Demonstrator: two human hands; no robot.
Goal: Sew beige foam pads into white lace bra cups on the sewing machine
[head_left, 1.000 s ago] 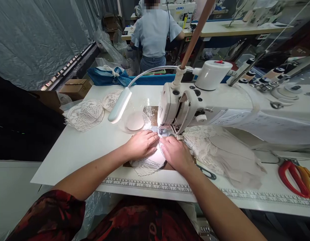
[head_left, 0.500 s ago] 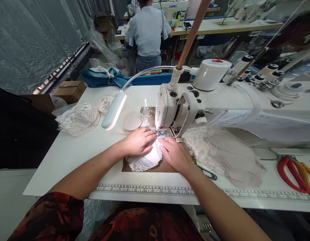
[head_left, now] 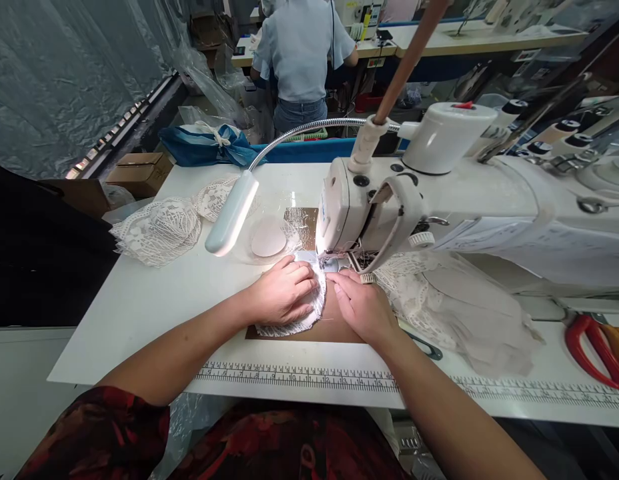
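Note:
A white lace cup piece (head_left: pixel 317 308) lies under the needle area of a white sewing machine (head_left: pixel 347 217), on a brown plate (head_left: pixel 342 325). My left hand (head_left: pixel 282 291) rests flat on this piece, fingers stretched toward the presser foot, covering much of the lace. My right hand (head_left: pixel 365 303) is just right of the foot, its index finger reaching to the edge of the piece; the other fingers are partly hidden. I cannot tell whether that fingertip touches the lace. A lit lamp (head_left: pixel 233 213) hangs above and left of the hands.
Lace cup pieces (head_left: pixel 157 230) are stacked at the left, and a pale oval pad (head_left: pixel 268 237) lies behind my left hand. More lace and sheer fabric (head_left: pixel 469 313) spreads at the right, near red-handled scissors (head_left: pixel 594 350). A measuring tape (head_left: pixel 309 379) runs along the front edge. A person (head_left: pixel 302 60) sits beyond.
The lace piece has turned, and less of it shows right of my left hand. My right fingers have moved slightly apart from my left hand. The whole view has shifted a little.

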